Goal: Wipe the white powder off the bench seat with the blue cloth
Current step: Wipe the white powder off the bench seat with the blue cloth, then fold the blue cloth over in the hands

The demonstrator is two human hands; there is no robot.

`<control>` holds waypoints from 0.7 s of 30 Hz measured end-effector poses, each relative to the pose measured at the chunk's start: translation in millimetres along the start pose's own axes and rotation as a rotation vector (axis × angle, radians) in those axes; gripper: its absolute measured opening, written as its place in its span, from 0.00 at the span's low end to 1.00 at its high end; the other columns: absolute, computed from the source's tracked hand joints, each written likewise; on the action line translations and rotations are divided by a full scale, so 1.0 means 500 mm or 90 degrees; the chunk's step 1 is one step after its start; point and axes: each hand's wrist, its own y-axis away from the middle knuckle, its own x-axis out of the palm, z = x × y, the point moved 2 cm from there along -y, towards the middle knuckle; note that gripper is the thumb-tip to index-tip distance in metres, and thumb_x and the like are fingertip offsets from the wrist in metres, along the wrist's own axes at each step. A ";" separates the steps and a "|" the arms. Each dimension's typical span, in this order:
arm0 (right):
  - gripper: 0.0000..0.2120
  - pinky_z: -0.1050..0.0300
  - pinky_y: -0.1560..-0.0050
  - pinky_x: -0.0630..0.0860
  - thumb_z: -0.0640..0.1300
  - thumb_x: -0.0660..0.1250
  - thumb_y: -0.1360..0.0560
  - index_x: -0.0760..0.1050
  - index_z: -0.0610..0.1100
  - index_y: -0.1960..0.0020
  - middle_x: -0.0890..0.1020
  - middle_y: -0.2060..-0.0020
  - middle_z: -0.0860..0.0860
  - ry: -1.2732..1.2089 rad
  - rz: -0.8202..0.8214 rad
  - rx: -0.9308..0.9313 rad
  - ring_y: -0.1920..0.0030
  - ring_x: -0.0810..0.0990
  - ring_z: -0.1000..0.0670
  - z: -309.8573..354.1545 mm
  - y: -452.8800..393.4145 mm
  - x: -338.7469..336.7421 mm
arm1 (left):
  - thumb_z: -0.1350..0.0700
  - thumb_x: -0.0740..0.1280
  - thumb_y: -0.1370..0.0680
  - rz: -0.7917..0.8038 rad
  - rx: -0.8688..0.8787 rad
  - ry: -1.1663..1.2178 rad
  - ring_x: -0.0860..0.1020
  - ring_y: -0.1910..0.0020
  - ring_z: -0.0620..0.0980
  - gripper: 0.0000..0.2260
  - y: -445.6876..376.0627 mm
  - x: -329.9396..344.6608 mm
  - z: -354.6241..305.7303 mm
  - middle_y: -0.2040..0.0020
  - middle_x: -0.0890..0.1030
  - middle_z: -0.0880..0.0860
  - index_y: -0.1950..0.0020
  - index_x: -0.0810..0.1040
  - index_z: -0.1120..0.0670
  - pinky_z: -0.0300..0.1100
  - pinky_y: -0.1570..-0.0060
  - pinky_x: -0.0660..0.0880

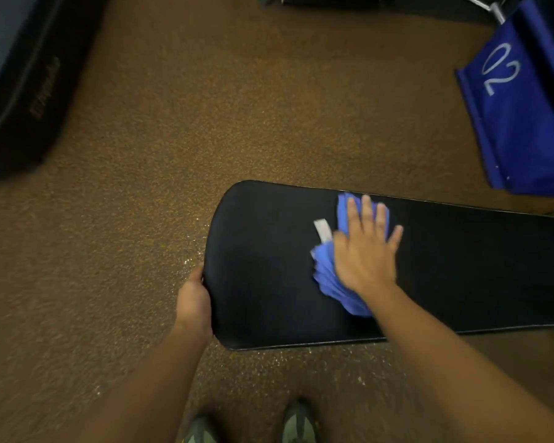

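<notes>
A long black padded bench seat (269, 276) runs from the middle of the view off to the right. My right hand (365, 247) lies flat, fingers spread, pressing a crumpled blue cloth (330, 279) onto the seat's middle. A white tag (322, 230) sticks out from the cloth's left edge. My left hand (194, 302) grips the seat's rounded left end, thumb on top. No white powder shows on the visible dark surface. Motion blur softens the right hand and cloth.
Speckled brown rubber floor (173, 155) surrounds the bench. A dark padded piece of equipment (23, 84) sits at the upper left. A blue fabric bin marked "02" (518, 107) stands at the upper right. My two shoes (298, 423) are at the bottom edge.
</notes>
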 end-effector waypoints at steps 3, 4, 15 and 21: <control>0.30 0.29 0.29 0.51 0.52 0.46 0.22 0.48 0.45 0.21 0.51 0.21 0.43 0.014 -0.084 -0.132 0.23 0.49 0.38 0.142 0.015 0.024 | 0.51 0.61 0.24 -0.104 0.060 -0.034 0.81 0.50 0.56 0.14 -0.007 -0.003 -0.002 0.51 0.85 0.57 0.55 0.84 0.56 0.53 0.44 0.76; 0.31 0.29 0.29 0.52 0.52 0.46 0.23 0.50 0.45 0.21 0.53 0.22 0.43 0.009 -0.086 -0.228 0.23 0.50 0.38 0.179 0.061 0.040 | 0.53 0.61 0.24 -0.137 0.092 -0.054 0.80 0.52 0.56 0.13 -0.005 -0.004 -0.006 0.53 0.84 0.58 0.59 0.83 0.56 0.51 0.47 0.76; 0.29 0.48 0.24 0.54 0.48 0.48 0.25 0.64 0.45 0.25 0.65 0.25 0.52 -0.387 0.070 -0.304 0.24 0.58 0.55 0.017 0.220 -0.011 | 0.42 0.57 0.24 -0.132 0.695 -0.649 0.65 0.28 0.59 0.27 0.100 0.104 -0.022 0.28 0.69 0.58 0.29 0.70 0.54 0.58 0.31 0.60; 0.15 0.59 0.49 0.77 0.38 0.57 0.25 0.82 0.48 0.51 0.85 0.56 0.52 -1.055 0.023 0.133 0.52 0.81 0.52 -0.041 0.195 -0.161 | 0.52 0.61 0.23 0.416 0.264 -0.241 0.77 0.42 0.54 0.22 0.242 0.299 -0.022 0.37 0.78 0.60 0.31 0.72 0.58 0.50 0.39 0.73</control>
